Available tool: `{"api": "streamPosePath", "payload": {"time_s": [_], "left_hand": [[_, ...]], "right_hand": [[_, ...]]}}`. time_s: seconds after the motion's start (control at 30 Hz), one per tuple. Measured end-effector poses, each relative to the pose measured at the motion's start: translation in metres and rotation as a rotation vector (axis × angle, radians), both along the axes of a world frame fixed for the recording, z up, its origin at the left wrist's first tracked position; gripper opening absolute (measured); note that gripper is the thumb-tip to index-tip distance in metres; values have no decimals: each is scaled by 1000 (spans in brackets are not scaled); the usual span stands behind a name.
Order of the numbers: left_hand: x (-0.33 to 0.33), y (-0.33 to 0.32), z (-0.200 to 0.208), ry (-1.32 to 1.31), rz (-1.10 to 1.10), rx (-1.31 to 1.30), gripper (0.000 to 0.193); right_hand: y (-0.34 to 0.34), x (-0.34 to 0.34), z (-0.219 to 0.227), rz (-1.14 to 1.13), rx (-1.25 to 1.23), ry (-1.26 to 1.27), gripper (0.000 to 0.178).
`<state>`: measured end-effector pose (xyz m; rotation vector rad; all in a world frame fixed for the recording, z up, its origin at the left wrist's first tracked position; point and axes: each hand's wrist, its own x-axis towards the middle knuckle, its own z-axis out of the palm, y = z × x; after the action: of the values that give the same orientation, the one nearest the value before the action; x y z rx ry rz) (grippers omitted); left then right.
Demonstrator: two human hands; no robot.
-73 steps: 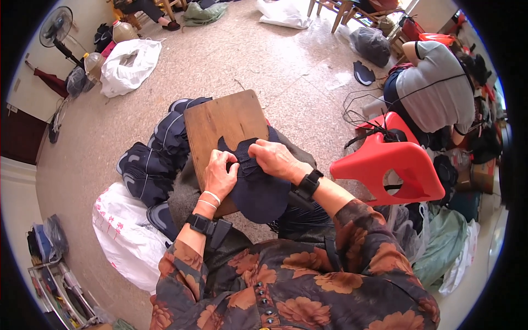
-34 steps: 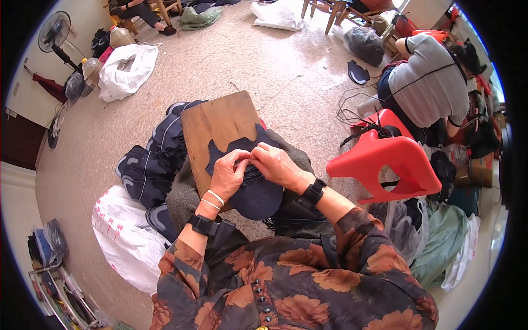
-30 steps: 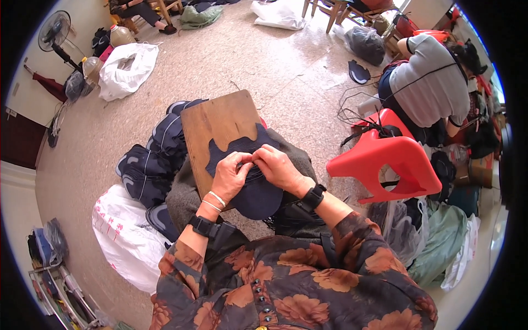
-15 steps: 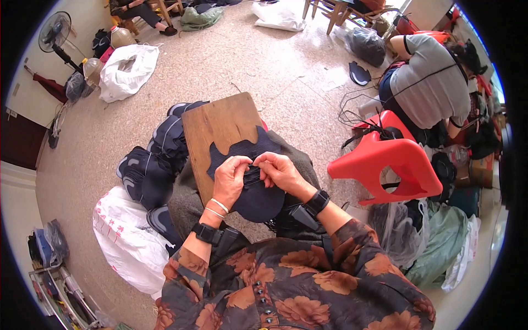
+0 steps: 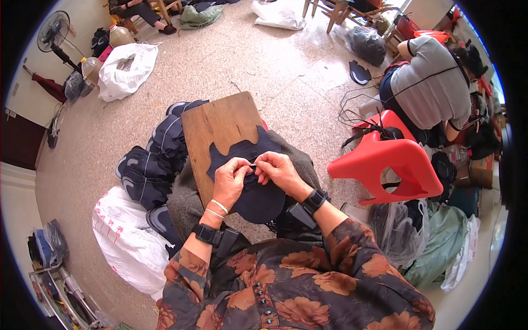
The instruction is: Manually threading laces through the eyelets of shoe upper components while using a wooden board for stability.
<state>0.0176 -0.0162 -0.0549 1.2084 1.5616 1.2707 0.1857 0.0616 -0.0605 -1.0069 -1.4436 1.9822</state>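
Note:
A dark navy fabric piece (image 5: 258, 204), shaped like a shoe upper with a wavy cut edge, lies over a wooden board (image 5: 223, 118) on my lap. My left hand (image 5: 231, 179) and my right hand (image 5: 276, 173) meet above its middle. Both are closed in a pinch, thumbs against fingertips. A thin dark strip (image 5: 253, 165) shows between the fingertips of the two hands; whether it is part of the fabric piece I cannot tell. The fingers cover some of the fabric beneath.
Tied bundles of dark uppers (image 5: 146, 170) lie on the floor at my left, beside a white sack (image 5: 124, 236). A red plastic stool (image 5: 407, 168) lies tipped over on my right, near plastic bags (image 5: 399, 234). Beyond it a person (image 5: 429, 82) in grey bends over.
My hands have hardly moved; the fingertips have shifted slightly, and the dark strip between them shows more clearly. The person in grey has shifted a little.

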Motion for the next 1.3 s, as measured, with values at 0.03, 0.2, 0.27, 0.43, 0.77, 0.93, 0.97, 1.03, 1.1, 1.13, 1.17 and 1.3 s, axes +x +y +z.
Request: {"api": "streamPosePath", "payload": {"time_s": [0.03, 0.2, 0.27, 0.43, 0.77, 0.93, 0.97, 1.03, 1.1, 1.13, 1.17, 1.3], "left_hand": [[0, 0, 0, -19, 3, -10, 3], [0, 0, 0, -18, -9, -25, 3], [-1, 1, 0, -16, -14, -25, 3], [-3, 2, -2, -15, -33, -32, 3], [-5, 4, 0, 27, -52, -35, 3], [-4, 6, -3, -85, -32, -34, 3], [-4, 6, -3, -85, -32, -33, 3], [-3, 6, -2, -110, -40, -33, 4], [-3, 5, -2, -123, -19, -36, 4], [-3, 5, -3, -136, 3, -40, 5], [-5, 5, -4, -135, 5, -39, 5], [-7, 3, 0, -114, 0, -81, 5]], "right_hand": [[0, 0, 0, 0, -1, 0, 13], [1, 1, -3, 26, -8, -11, 14], [2, 1, -5, 34, 5, -15, 14], [3, 1, -6, 67, 58, -24, 13], [-2, -4, 2, 47, 290, -127, 12], [1, -3, -2, 13, 154, -60, 13], [2, -3, -2, 27, 117, -37, 13], [3, -2, -6, 41, 80, -14, 13], [3, -3, -9, 31, 36, 55, 14], [3, -3, -7, 33, 37, 56, 14], [3, -2, -5, 26, 11, 74, 15], [2, -1, 1, 25, -110, 79, 16]]}}
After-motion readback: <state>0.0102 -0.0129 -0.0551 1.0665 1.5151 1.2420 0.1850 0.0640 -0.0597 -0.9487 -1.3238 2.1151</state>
